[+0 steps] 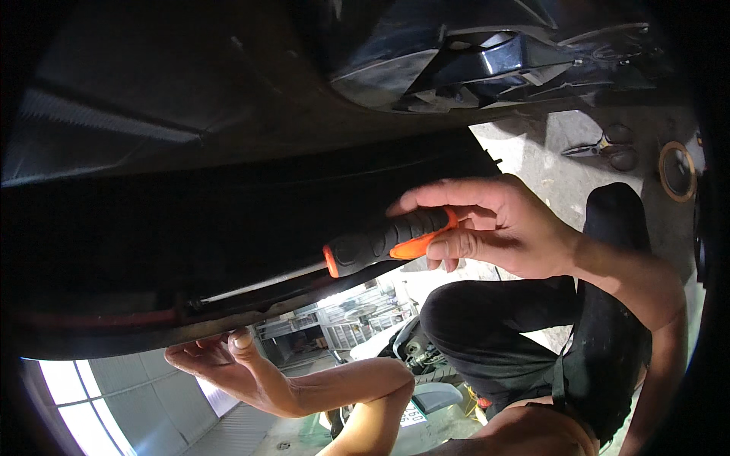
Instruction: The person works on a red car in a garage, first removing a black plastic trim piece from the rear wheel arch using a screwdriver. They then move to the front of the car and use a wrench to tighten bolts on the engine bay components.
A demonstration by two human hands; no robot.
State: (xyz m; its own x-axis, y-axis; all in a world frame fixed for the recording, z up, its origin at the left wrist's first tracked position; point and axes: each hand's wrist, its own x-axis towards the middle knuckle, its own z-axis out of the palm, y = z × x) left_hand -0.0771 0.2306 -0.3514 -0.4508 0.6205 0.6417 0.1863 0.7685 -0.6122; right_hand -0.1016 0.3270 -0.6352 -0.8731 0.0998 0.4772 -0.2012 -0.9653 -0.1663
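Note:
My right hand [506, 232] is closed round the rear of a screwdriver handle [361, 249], black rubber with orange parts, with the thumb on an orange patch. Its metal shank [266, 283] points left along the inside of a dark curved panel [251, 182], down to a recess near the lower rim. Shadow hides the tip, so I cannot tell what it touches. Below, my left hand [239, 372] has its palm turned up. Its thumb and bent fingertips are against the panel's lower rim [220, 328], partly out of sight behind it.
Scissors [608, 150] and a tape roll [677, 172] lie on the concrete floor to the right, past my bent knee [616, 213]. Glossy dark body parts [487, 64] overhang at the top. A motorcycle [411, 349] and shelving [361, 315] stand behind my arms.

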